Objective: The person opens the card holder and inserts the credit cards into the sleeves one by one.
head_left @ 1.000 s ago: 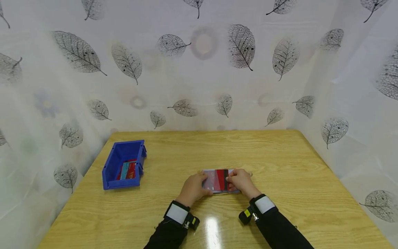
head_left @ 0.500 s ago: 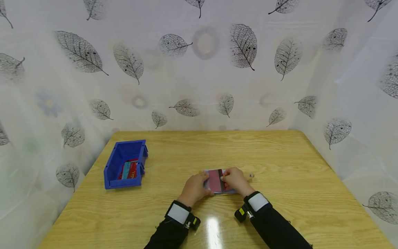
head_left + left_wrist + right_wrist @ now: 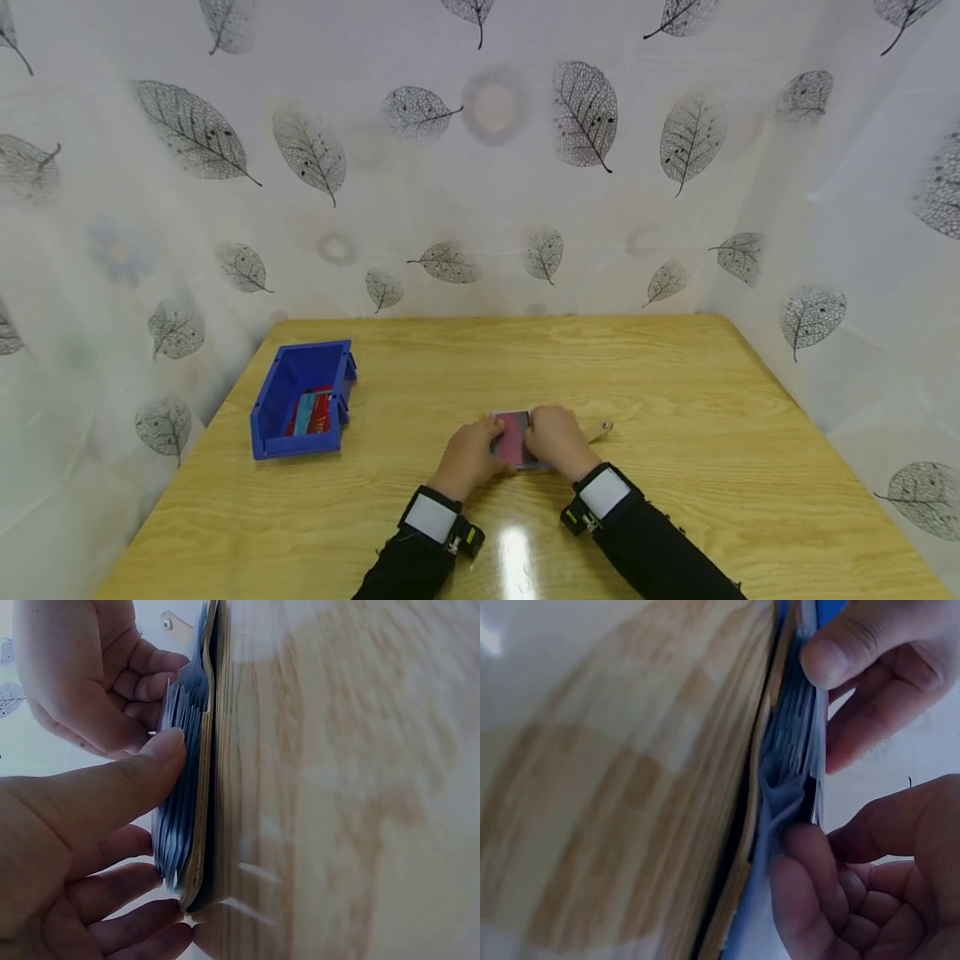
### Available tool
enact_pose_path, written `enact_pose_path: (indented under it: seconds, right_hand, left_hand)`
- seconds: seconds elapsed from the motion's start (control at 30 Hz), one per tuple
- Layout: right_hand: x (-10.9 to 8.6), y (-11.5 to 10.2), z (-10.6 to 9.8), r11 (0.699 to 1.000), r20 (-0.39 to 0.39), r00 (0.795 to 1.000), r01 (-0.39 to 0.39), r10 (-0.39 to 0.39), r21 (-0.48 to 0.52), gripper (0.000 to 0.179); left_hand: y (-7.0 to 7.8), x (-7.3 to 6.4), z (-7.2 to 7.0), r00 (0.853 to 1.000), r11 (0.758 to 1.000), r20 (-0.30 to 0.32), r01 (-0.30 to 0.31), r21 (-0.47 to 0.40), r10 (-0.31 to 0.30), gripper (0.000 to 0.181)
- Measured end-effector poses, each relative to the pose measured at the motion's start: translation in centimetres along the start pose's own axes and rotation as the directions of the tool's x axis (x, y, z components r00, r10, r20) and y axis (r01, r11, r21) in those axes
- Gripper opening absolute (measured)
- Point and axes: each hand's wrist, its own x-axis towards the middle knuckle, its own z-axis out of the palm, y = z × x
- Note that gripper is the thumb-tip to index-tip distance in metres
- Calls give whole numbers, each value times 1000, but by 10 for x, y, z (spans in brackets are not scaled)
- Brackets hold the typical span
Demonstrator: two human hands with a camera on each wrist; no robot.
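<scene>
A card holder (image 3: 538, 467) with a stack of clear sleeves (image 3: 174, 825) lies open on the table in front of me. A pink-red card (image 3: 512, 440) with a dark stripe at its right edge shows in the top sleeve. My left hand (image 3: 467, 454) grips the holder's left end, its thumb pressed on the sleeve edges in the left wrist view. At the card's right edge, my right hand (image 3: 558, 437) pinches the card with curled fingers, hiding that edge in the head view. Bent sleeve plastic (image 3: 784, 796) shows beside the right fingertips.
A blue bin (image 3: 257, 429) stands at the table's left, with several red and teal cards (image 3: 309, 414) inside. The holder's snap strap (image 3: 598, 430) sticks out to the right of my right hand. Light-coloured wooden tabletop (image 3: 675, 500) surrounds the holder.
The right hand has moved left along the holder together with the card, whose dark stripe is now mostly covered by the fingers. The strap has come into view. The left hand keeps its place.
</scene>
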Motion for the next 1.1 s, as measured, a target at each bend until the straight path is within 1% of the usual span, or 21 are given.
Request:
enact_pose_path:
  seconds: [0.1, 0.2, 0.3, 0.37, 0.43, 0.5, 0.57, 0.67, 0.73, 0.8, 0.93, 1.03, 1.1]
  right_hand:
    - [1, -3, 1, 1000, 9, 1000, -1, 1, -23, 22]
    - [3, -5, 2, 1000, 41, 999, -14, 15, -27, 22]
    - [3, -5, 4, 999, 64, 998, 3, 0, -43, 23]
    - [2, -3, 6, 1000, 84, 996, 23, -22, -12, 22]
    - [1, 1, 6, 998, 100, 994, 40, -44, 41, 16]
    - [-2, 6, 5, 994, 121, 991, 37, -49, 99, 12]
    - [-4, 13, 3, 993, 125, 992, 19, -34, 119, 15]
    - [-8, 24, -3, 994, 120, 993, -29, 16, 109, 19]
    - [-9, 30, -7, 994, 116, 992, -50, 39, 95, 19]
    - [-9, 35, -10, 993, 138, 989, -64, 49, 103, 21]
    - [-5, 38, -12, 987, 198, 979, -70, 41, 142, 25]
    - [-3, 39, -14, 985, 222, 975, -60, 23, 162, 16]
    - [-3, 40, -14, 983, 226, 974, -57, 16, 174, 10]
  left_hand:
    - [-1, 1, 1, 1000, 1000, -7, -8, 9, 8, 65]
    - [-1, 2, 1, 1000, 1000, -21, -12, 13, 12, 62]
    - [-3, 2, 1, 999, 1000, -29, -14, 9, 15, 61]
    - [-5, 1, 1, 1000, 1000, -24, -10, 4, 10, 62]
    - [-8, -2, -1, 1000, 1000, -13, -5, -4, 5, 63]
    - [-12, -4, -4, 1000, 1000, 10, 11, -15, -11, 65]
    - [-17, -6, -7, 999, 1000, 26, 21, -20, -20, 67]
    - [-27, -11, -13, 998, 997, 43, 46, -57, -44, 68]
    - [-33, -13, -16, 998, 994, 41, 61, -87, -58, 68]
    - [-38, -16, -20, 997, 990, 33, 75, -121, -71, 68]
    - [-42, -16, -25, 997, 986, 13, 82, -143, -81, 68]
    - [-43, -14, -24, 995, 981, 0, 100, -164, -102, 69]
    - [-44, -12, -24, 991, 969, -4, 131, -209, -135, 69]
